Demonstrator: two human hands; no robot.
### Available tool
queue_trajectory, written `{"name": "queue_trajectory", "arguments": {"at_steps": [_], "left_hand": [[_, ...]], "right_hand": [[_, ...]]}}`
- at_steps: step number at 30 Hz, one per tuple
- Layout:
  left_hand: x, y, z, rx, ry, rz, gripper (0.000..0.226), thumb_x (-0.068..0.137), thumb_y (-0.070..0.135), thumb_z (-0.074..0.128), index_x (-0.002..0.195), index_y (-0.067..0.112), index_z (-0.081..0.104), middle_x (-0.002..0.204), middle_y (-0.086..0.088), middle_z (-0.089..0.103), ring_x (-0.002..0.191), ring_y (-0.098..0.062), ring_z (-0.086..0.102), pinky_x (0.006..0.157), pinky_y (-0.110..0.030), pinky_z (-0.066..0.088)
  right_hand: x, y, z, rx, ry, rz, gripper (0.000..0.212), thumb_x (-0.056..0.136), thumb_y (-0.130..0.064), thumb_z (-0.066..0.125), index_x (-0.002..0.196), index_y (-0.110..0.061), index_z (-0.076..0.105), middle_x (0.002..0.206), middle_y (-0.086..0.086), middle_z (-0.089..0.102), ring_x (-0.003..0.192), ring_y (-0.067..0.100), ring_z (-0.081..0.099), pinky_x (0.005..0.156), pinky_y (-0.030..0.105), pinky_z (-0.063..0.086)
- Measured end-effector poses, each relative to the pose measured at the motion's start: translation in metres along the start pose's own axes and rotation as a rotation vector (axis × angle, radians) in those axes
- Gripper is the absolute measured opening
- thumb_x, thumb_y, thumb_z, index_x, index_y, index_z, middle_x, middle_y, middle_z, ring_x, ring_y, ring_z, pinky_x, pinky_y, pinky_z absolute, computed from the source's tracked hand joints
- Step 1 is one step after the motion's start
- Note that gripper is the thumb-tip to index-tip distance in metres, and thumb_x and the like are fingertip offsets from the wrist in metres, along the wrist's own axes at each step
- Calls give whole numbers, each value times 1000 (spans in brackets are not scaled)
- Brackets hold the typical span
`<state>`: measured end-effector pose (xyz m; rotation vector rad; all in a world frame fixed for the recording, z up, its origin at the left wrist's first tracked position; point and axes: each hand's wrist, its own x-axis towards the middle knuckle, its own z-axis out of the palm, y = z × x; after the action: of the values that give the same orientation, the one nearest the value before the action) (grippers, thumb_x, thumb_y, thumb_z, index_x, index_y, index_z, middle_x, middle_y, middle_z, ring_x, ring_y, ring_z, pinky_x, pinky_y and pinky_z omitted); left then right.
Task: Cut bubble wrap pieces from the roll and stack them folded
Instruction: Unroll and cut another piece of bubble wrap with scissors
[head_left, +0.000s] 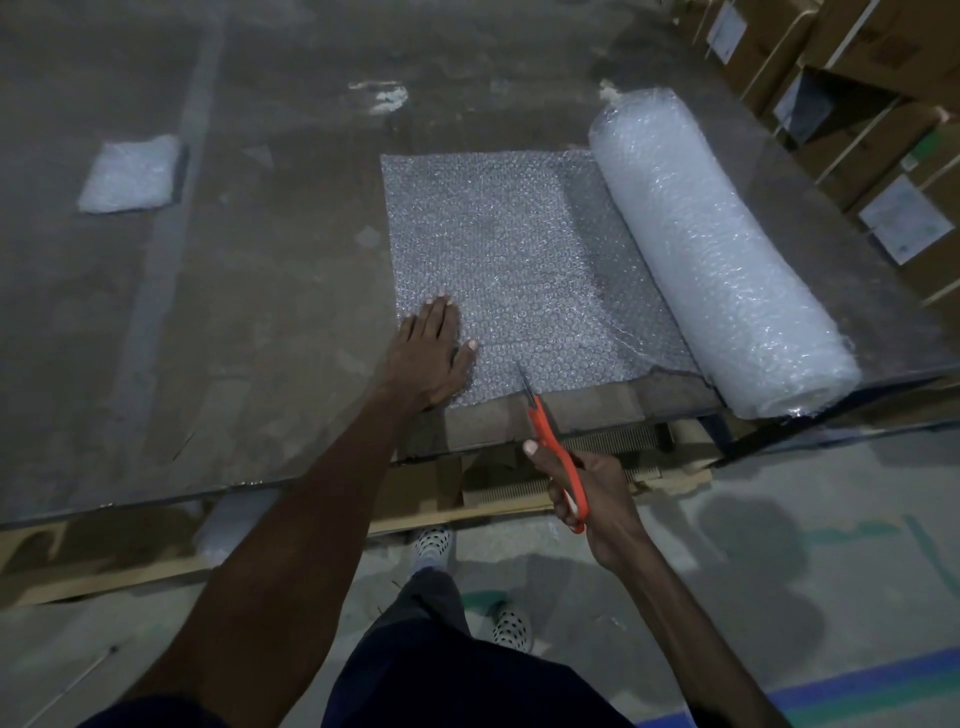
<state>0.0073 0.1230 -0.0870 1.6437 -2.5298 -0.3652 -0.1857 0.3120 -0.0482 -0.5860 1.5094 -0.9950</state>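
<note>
Below me, past my dark trousers, stand my spotted shoes (432, 545) on the grey concrete floor (779, 597). My right hand (587, 493) curls tight round the orange handles of the scissors (553, 447), thumb laid along the top; the thin metal blades point away from me and their tip lies on the near edge of the bubble wrap sheet (519, 260). My left hand (434, 353) lies flat and spread, fingers straight, pressing the sheet's near left corner onto the table (234, 312).

That sheet is clear plastic, covered with small round bubbles that catch the light, roughly rectangular, lying flat on the smooth, glassy table top. Its right side runs unbroken into the bubble wrap roll (717, 249), a thick, milky white cylinder lying slantwise at the table's right end, its near end just at the table edge. Under the table's near edge show pale wooden battens (467, 512).

Far to the left, well apart from the sheet, sits a folded piece (130, 174) of bubble wrap, a small whitish square pad. Beyond the roll stand brown cardboard boxes (857, 67) bearing white paper labels.
</note>
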Motion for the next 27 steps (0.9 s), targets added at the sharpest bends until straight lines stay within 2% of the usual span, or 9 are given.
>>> {"name": "queue_trajectory", "arguments": {"at_steps": [3,8,13,17,21,27], "left_hand": [[-1,0,-1,-3,0,-7,78,98,55,11,159,5,12,167,-14,7,154,-28,5,124,-44,4],[-2,1,-2,0,0,-2,78,98,55,10,159,5,10,167,-14,5,154,-28,2,124,-44,3],[-2,1,-1,-17,8,-2,78,98,55,11,159,5,12,167,-13,5,154,-27,3,125,-45,4],[-2,0,0,-14,12,7,71,105,51,20,159,5,11,167,-14,5,154,-27,2,125,-47,5],[-2,0,-1,-7,5,4,69,107,49,22,159,6,9,167,-13,3,154,-26,0,125,-46,3],[-3,0,-1,-6,2,8,71,105,51,18,159,6,9,167,-13,3,154,-26,0,125,-45,3]], "right_hand": [[-1,0,0,7,0,-2,47,70,-41,86,89,-3,67,53,7,50,39,14,39,39,21,31],[6,-6,4,-3,58,30,63,78,-37,87,100,17,66,58,12,54,39,13,44,38,20,35],[9,-14,9,-26,28,17,46,80,-38,84,94,4,72,54,8,55,37,11,45,38,19,35],[11,-13,9,-29,29,14,50,81,-34,85,101,10,70,53,7,53,37,11,43,37,19,34],[10,-11,9,-14,15,-6,34,81,-29,85,91,-1,68,54,9,49,36,11,41,36,19,33],[14,-15,13,-10,28,-10,40,80,-36,85,93,0,72,55,8,52,40,14,42,39,20,33]]}}
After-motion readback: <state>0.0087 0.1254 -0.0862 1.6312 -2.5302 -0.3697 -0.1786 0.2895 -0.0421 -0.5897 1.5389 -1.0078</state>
